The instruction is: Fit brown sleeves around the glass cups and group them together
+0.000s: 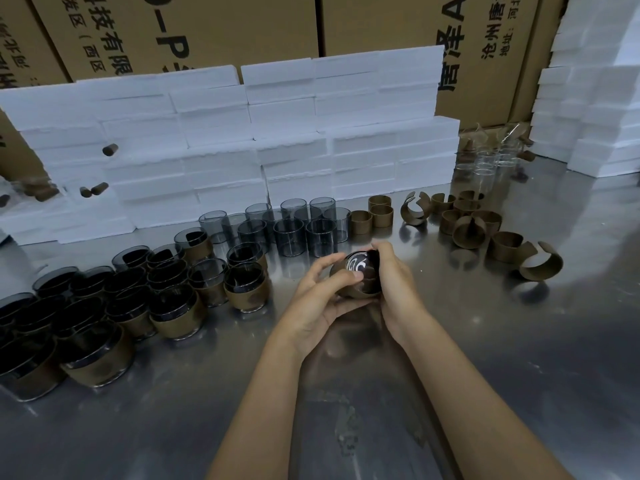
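Note:
Both hands hold one smoky glass cup (pixel 356 268) above the steel table, its base turned toward me and a brown sleeve (pixel 363 289) wrapped round it. My left hand (pixel 320 296) cups it from below and the left, thumb on the glass. My right hand (pixel 394 285) grips its right side. Several sleeved cups (pixel 166 292) stand grouped at the left. Several bare glass cups (pixel 291 225) stand behind the hands. Loose brown sleeves (pixel 474 226) lie at the right.
Stacked white foam blocks (pixel 277 140) form a wall behind the cups, with more foam (pixel 595 98) at the right. Cardboard boxes (pixel 194 29) stand at the back. Clear glasses (pixel 491 164) sit in the far right gap. The steel table (pixel 519 341) reflects light.

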